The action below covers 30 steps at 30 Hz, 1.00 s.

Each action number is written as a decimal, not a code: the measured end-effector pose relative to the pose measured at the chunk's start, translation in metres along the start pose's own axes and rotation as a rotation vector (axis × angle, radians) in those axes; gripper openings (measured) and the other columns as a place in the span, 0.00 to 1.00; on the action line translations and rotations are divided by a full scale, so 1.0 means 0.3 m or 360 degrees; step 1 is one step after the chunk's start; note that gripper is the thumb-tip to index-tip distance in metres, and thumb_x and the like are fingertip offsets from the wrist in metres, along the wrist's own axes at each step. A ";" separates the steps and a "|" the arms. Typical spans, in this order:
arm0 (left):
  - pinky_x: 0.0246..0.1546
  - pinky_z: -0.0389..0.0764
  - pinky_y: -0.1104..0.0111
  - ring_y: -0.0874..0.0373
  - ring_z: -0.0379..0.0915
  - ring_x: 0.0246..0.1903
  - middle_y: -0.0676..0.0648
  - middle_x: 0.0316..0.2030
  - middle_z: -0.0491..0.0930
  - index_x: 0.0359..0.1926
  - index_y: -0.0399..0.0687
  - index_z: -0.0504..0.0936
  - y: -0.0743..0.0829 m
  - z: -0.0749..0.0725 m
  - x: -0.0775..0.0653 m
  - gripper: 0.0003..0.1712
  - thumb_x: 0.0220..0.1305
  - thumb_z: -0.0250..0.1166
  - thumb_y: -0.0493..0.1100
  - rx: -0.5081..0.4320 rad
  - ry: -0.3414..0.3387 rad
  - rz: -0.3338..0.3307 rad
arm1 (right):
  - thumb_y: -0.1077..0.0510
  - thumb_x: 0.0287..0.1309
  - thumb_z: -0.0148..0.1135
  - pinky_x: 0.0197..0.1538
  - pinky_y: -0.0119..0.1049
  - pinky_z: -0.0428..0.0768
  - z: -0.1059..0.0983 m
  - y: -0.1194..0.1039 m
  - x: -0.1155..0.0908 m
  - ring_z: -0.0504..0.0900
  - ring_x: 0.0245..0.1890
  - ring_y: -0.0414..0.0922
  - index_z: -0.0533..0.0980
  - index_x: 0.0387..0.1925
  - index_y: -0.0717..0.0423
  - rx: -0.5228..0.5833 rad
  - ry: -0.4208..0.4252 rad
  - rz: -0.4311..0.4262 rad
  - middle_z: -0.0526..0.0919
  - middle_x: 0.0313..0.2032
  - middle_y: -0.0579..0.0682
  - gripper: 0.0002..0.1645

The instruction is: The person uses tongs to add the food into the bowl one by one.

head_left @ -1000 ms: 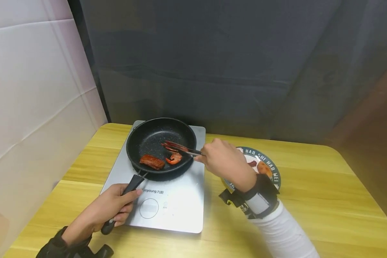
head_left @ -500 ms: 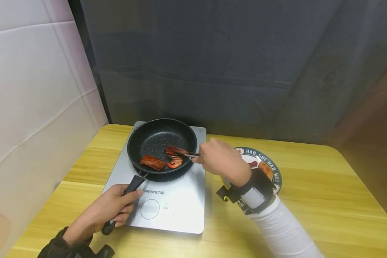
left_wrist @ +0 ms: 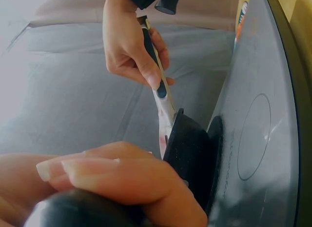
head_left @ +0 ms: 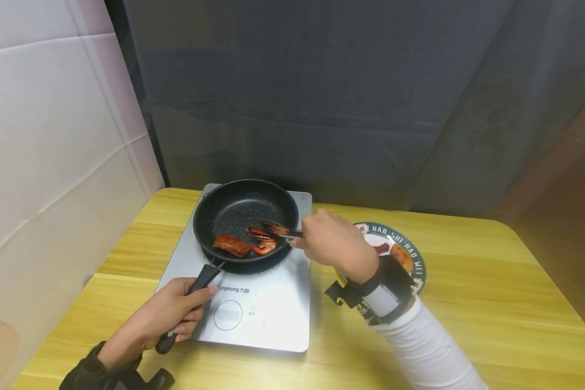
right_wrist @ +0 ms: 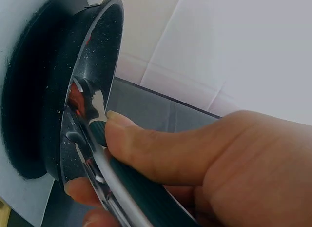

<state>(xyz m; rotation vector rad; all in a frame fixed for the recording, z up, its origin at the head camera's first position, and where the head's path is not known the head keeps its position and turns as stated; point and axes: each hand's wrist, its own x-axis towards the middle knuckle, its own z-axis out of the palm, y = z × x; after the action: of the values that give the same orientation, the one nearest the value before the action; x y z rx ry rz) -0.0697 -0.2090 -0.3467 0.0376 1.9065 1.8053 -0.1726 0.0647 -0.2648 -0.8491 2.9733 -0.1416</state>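
Observation:
My left hand (head_left: 175, 310) grips the black handle (head_left: 206, 274) of a frying pan (head_left: 236, 208). Inside the pan lie a browned slab of meat (head_left: 232, 245) and an orange-red shrimp (head_left: 265, 247). My right hand (head_left: 336, 241) holds metal tongs (head_left: 284, 231), thumb pressed along the dark green grip (right_wrist: 141, 193) in the right wrist view. The tongs reach over the pan's right rim, with their tips overlapping the upper part of the shrimp. In the left wrist view, the tongs (left_wrist: 165, 107) slant down to the pan from the right hand.
The pan sits on a white induction cooktop (head_left: 273, 325) on a wooden table (head_left: 492, 287). Behind my right wrist is a lettered plate (head_left: 421, 268) bearing a golden-brown piece (head_left: 401, 257) and a dark red piece (head_left: 382, 248). A dark curtain (head_left: 322, 108) hangs behind the table.
The tongs and right hand have shifted a little; the tips went right and slightly down over the shrimp. The left hand keeps its grip, and the meat lies where it was.

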 end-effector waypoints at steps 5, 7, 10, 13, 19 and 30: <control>0.10 0.59 0.74 0.65 0.52 0.10 0.53 0.15 0.58 0.29 0.40 0.60 0.004 0.002 -0.001 0.19 0.72 0.54 0.48 0.0016 -0.0002 0.0005 | 0.44 0.59 0.64 0.17 0.34 0.65 -0.003 0.000 -0.010 0.68 0.15 0.42 0.73 0.16 0.51 -0.0002 -0.0029 0.0063 0.62 0.14 0.44 0.22; 0.10 0.59 0.74 0.65 0.52 0.10 0.53 0.15 0.58 0.29 0.40 0.60 0.007 0.002 -0.001 0.19 0.73 0.54 0.47 0.0023 0.0007 -0.0002 | 0.44 0.59 0.65 0.17 0.34 0.64 -0.005 0.000 -0.016 0.68 0.15 0.42 0.73 0.17 0.51 -0.0004 -0.0043 0.0099 0.61 0.15 0.44 0.22; 0.10 0.59 0.74 0.65 0.53 0.10 0.53 0.15 0.58 0.29 0.40 0.60 0.007 0.003 0.000 0.19 0.73 0.54 0.47 0.0031 0.0015 -0.0006 | 0.43 0.59 0.64 0.17 0.35 0.64 -0.012 0.001 -0.025 0.68 0.16 0.43 0.74 0.17 0.51 -0.0001 -0.0061 0.0134 0.62 0.15 0.44 0.22; 0.10 0.59 0.74 0.65 0.52 0.10 0.53 0.15 0.58 0.29 0.40 0.60 0.005 0.005 0.001 0.19 0.72 0.54 0.47 0.0018 0.0021 -0.0016 | 0.41 0.59 0.63 0.17 0.35 0.65 -0.021 0.011 -0.037 0.68 0.15 0.42 0.75 0.19 0.52 0.0022 -0.0035 0.0138 0.63 0.15 0.45 0.23; 0.10 0.59 0.74 0.65 0.52 0.10 0.53 0.15 0.58 0.29 0.40 0.60 0.003 0.007 0.001 0.19 0.72 0.54 0.47 0.0007 0.0011 -0.0004 | 0.42 0.63 0.60 0.23 0.36 0.70 -0.043 0.070 -0.099 0.70 0.18 0.43 0.78 0.36 0.60 0.0135 0.0105 0.0119 0.70 0.18 0.47 0.23; 0.10 0.60 0.74 0.65 0.53 0.10 0.53 0.15 0.58 0.29 0.40 0.61 0.009 0.003 -0.005 0.19 0.72 0.54 0.48 0.0040 -0.0005 -0.0004 | 0.44 0.65 0.57 0.31 0.46 0.76 -0.009 0.234 -0.253 0.73 0.24 0.49 0.76 0.49 0.68 0.0168 0.0200 0.0252 0.74 0.20 0.50 0.29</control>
<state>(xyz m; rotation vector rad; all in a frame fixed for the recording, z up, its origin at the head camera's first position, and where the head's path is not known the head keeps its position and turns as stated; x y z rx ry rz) -0.0689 -0.2082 -0.3437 0.0471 1.9263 1.7784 -0.1452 0.1642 -0.2677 -0.6124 3.1002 -0.3546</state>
